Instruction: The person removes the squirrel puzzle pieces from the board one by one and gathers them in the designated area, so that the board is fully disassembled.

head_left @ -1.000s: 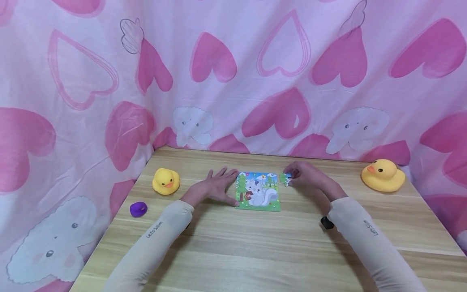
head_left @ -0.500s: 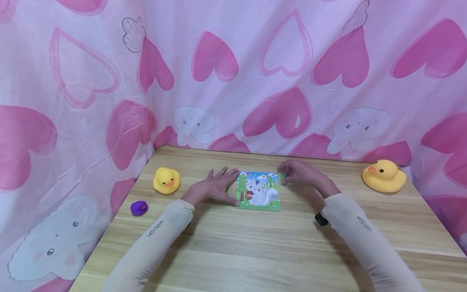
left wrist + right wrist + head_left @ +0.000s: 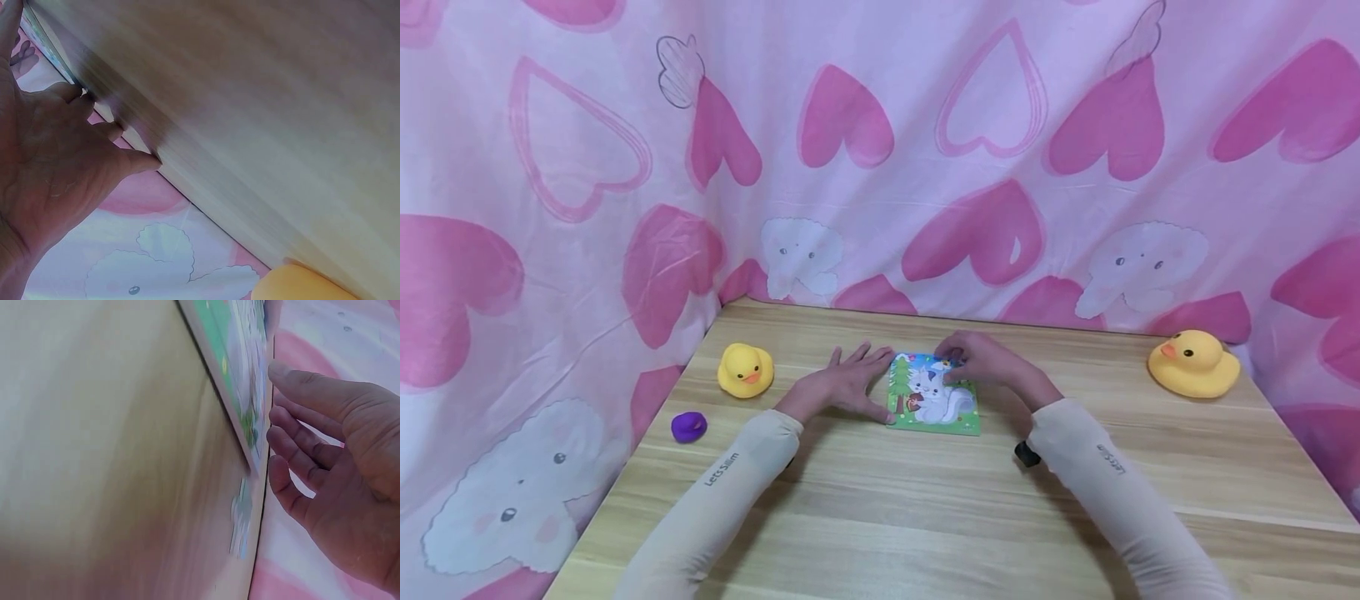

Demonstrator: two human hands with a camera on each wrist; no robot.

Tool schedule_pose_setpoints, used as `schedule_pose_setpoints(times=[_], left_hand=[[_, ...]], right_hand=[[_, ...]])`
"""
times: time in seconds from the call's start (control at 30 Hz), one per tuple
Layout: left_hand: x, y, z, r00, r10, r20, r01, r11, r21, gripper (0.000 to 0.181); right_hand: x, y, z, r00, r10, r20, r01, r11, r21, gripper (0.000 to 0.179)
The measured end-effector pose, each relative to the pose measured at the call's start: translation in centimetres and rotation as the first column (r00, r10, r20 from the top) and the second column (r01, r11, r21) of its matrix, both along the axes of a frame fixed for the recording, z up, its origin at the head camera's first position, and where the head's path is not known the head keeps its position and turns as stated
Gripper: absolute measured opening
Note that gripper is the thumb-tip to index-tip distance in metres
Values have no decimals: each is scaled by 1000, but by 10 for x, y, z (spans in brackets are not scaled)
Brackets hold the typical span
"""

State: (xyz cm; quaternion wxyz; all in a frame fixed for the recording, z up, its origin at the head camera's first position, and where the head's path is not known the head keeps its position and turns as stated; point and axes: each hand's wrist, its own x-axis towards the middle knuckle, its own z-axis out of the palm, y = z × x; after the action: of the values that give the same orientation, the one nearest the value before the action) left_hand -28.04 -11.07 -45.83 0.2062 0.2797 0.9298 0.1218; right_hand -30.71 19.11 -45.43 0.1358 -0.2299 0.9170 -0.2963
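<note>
A picture puzzle (image 3: 925,408) with a grey squirrel on green ground lies flat on the table. My left hand (image 3: 842,385) has its fingers spread, with thumb and fingertips right at the board's left edge. Over the puzzle's upper right part hovers my right hand (image 3: 988,360), which hides that corner in the head view. In the right wrist view, its fingers (image 3: 300,450) bend loosely and nothing shows between them and the thumb. A loose puzzle piece (image 3: 240,519) lies on the wood just off the board's edge; the hand hides it in the head view.
A yellow duck (image 3: 746,371) and a small purple duck (image 3: 689,427) stand on the left of the wooden table (image 3: 880,517). On the right sits a larger yellow duck (image 3: 1193,364). A pink heart-patterned curtain (image 3: 880,200) hangs behind and at the sides.
My right hand has moved left, from the loose piece beside the board to above the puzzle's upper right part. The left hand keeps its place at the left edge.
</note>
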Motion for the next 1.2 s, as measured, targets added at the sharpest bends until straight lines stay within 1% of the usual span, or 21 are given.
schedule_pose_setpoints(times=[0.13,0.27,0.47,0.63,0.83,1.07,1.2], left_hand=[[0,0,0,1000,-1,-2,1,1000,-6,123],[0,0,1,1000,0,5,0,1000,-1,122],[0,1,2,1000,2,15,-2,1000,3,123],[-1,1,2,1000,2,19,-2,1000,2,123],[-2,0,1,1000,7,18,-7,1000,1,124],[-3,1,0,1000,13,23,-13,1000,1,124],[-3,2,0,1000,13,21,-13,1000,-3,124]], right_hand=[[1,-8,-1,1000,19,-10,-19,1000,7,47],[4,-15,1,1000,14,-5,-13,999,41,49],[7,-22,4,999,33,-37,-27,989,146,53],[8,-28,9,999,9,-31,-2,979,202,54],[5,-32,12,1000,-13,-11,15,980,199,53],[3,-33,14,1000,-9,18,5,981,193,51],[1,-33,12,1000,1,12,-3,985,172,49]])
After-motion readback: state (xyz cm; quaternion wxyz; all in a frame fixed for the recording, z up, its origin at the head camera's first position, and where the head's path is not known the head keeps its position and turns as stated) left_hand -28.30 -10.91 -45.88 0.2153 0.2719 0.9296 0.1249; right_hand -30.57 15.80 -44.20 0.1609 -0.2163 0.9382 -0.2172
